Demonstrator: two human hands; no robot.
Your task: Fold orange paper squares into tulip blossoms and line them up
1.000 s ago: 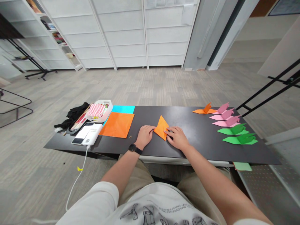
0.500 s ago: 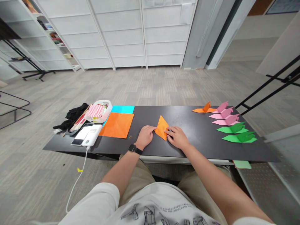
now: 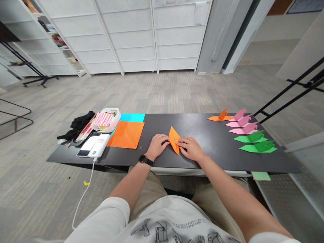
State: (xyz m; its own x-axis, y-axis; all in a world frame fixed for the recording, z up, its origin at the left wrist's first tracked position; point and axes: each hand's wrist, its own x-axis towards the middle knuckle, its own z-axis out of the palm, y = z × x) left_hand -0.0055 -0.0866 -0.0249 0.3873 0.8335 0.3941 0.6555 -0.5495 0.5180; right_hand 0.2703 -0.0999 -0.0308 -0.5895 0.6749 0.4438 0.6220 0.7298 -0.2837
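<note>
A folded piece of orange origami paper (image 3: 174, 139), a slim diamond in outline, lies on the dark table between my hands. My left hand (image 3: 157, 145) grips its left edge, with a black watch on that wrist. From the other side, the fingers of my right hand (image 3: 191, 148) close on the paper's right edge. The fingertips cover part of both edges. To the left lies a flat orange sheet (image 3: 128, 134), partly over a blue sheet (image 3: 133, 117).
Folded paper birds stand along the right: an orange one (image 3: 221, 117), several pink ones (image 3: 243, 125) and green ones (image 3: 258, 147). At left are a white box (image 3: 115, 121), a phone (image 3: 88, 145), a white power bank (image 3: 100, 145) with a cable, and black cloth (image 3: 81, 122).
The orange paper between my hands has become narrower and turned slightly, its lower point now farther down. My fingers have shifted a little along its edges.
</note>
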